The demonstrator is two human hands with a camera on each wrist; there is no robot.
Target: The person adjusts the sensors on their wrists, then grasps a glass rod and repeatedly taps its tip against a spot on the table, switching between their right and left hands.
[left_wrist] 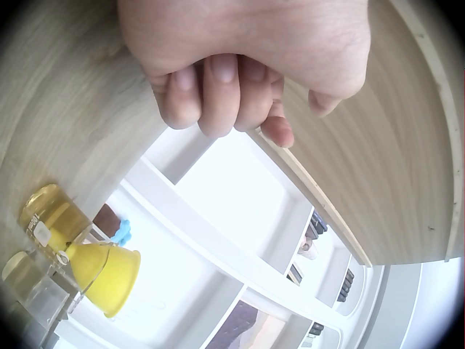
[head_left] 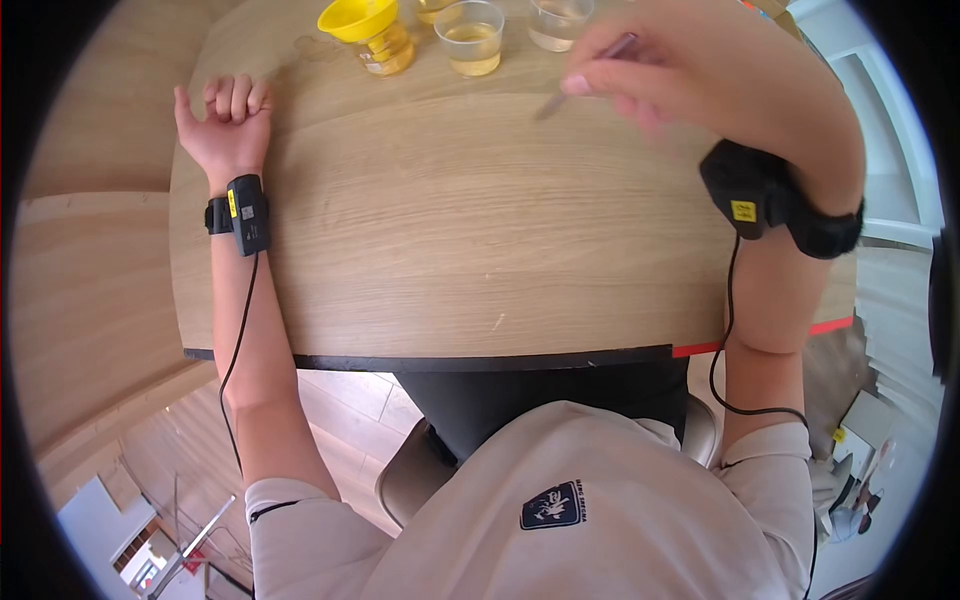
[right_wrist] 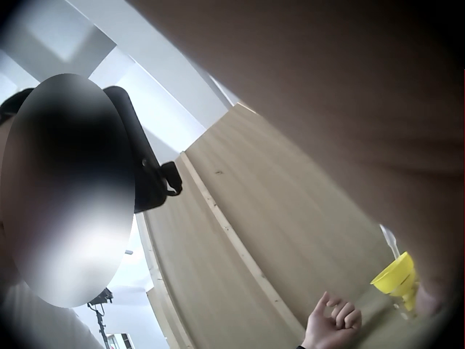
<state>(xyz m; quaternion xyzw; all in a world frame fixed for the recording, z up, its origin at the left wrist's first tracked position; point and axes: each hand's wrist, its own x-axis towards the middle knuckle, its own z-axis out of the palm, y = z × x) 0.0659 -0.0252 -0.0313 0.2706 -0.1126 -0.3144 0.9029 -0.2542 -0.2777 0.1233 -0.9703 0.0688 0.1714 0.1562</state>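
Observation:
My right hand is raised over the far right of the table and pinches a thin, see-through rod. Motion blurs the rod, and it slants down toward the left. My left hand rests palm up at the table's left side, fingers loosely curled around nothing. To its right, a yellow funnel sits in a glass beaker of amber liquid. A clear plastic cup with pale yellow liquid is between the beaker and my right hand. Another clear cup is just left of that hand.
Behind the first cup, a further container of yellowish liquid is partly cut off. A wooden panel rises beside my left hand, with white shelves beyond. The wooden table has a black front edge. Cables run from both wrist cameras.

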